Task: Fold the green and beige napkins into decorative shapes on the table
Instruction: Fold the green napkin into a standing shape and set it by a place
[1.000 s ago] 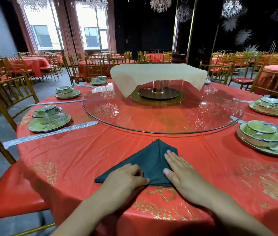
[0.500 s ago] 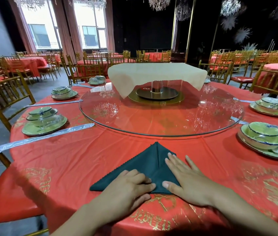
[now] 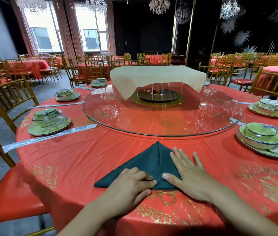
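Observation:
A dark green napkin (image 3: 149, 161) lies folded into a triangle on the red tablecloth (image 3: 83, 157), its point aimed at the glass turntable. My left hand (image 3: 131, 186) presses the napkin's near edge left of the middle crease, fingers bent over the cloth. My right hand (image 3: 188, 172) lies flat on the napkin's right flap, fingers spread and straight. A beige napkin (image 3: 157, 76) is draped over a clear stand in the middle of the turntable.
A round glass turntable (image 3: 162, 116) fills the table's centre. Wrapped green dish sets sit at the left (image 3: 48, 120), far left (image 3: 66, 95) and right (image 3: 262, 137), with wrapped utensils (image 3: 49, 137) beside them. Gold chairs (image 3: 3, 96) ring the table.
My right hand slid further up the right flap and spread flat. My left hand shifted slightly right along the near edge. The napkin stays a triangle.

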The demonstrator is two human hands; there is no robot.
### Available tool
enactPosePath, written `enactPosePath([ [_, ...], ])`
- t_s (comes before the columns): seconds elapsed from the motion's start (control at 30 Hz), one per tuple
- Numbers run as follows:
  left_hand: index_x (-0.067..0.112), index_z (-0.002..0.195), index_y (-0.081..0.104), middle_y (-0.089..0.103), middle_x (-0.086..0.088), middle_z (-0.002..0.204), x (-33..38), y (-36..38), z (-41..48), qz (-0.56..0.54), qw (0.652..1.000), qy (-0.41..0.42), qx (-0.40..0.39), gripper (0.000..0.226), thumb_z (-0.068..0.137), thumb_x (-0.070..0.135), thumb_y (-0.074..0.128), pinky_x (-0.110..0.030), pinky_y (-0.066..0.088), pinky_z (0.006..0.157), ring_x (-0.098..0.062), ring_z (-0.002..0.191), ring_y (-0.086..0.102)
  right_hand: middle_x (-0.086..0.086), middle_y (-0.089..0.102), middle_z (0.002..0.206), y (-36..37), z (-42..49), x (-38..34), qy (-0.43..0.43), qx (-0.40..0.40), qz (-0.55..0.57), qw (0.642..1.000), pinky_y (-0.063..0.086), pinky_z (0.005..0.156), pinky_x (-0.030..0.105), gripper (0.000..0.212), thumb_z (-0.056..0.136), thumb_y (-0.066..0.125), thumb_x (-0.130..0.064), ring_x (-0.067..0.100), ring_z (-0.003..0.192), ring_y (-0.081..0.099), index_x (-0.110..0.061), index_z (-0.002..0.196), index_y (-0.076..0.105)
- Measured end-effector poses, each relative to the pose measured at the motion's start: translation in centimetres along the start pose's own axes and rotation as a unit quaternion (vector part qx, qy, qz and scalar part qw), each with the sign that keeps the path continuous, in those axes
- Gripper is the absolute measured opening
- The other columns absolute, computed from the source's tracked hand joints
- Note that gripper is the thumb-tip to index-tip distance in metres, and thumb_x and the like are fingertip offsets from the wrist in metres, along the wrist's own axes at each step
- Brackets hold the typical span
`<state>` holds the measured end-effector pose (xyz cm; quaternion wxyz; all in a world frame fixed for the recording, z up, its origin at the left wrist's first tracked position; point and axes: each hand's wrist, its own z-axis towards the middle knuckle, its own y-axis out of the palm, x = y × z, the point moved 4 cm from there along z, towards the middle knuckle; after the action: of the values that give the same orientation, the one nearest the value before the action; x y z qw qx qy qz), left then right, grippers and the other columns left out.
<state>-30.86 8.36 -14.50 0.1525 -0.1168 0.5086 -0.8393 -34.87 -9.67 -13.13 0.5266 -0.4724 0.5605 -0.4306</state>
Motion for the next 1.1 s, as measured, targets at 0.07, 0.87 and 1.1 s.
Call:
enactPosePath([
  [0.07,0.033,0.112,0.061,0.060,0.017,0.101,0.1,-0.1,0.1,0.023,1.000,0.007,0.002,0.033,0.094,0.045,0.036,-0.020,0.032,0.073,-0.003,0.086,0.050,-0.002,-0.014,0.154,0.2,-1.4,-2.2,-0.060,0.097,-0.044,0.993,-0.008,0.114,0.034,0.094,0.076,-0.002,-0.078,0.010,0.143,-0.010,-0.018,0.148,0.001],
  [0.87,0.017,0.109,0.049,0.051,-0.004,0.115,-3.9,-3.9,-2.8,0.081,0.874,-0.454,-0.150,0.074,0.067,0.078,0.048,-0.036,0.041,0.086,-0.024,0.111,0.047,-0.002,-0.031,0.151,2.1,-3.5,-4.6,-0.136,-0.012,-0.011,0.991,-0.024,0.105,0.023,0.073,0.063,0.000,-0.085,0.008,0.134,-0.035,-0.063,0.131,-0.011],
  [1.1,0.013,0.096,0.055,0.054,-0.010,0.110,-5.1,-4.3,-1.0,-0.019,0.854,-0.484,-0.190,0.058,0.067,0.060,0.070,-0.033,0.041,0.081,-0.029,0.107,0.050,0.007,-0.026,0.153,1.6,-3.7,-5.3,-0.127,-0.016,-0.027,0.991,-0.017,0.111,0.028,0.072,0.062,0.002,-0.083,0.014,0.139,-0.027,-0.065,0.132,-0.005],
])
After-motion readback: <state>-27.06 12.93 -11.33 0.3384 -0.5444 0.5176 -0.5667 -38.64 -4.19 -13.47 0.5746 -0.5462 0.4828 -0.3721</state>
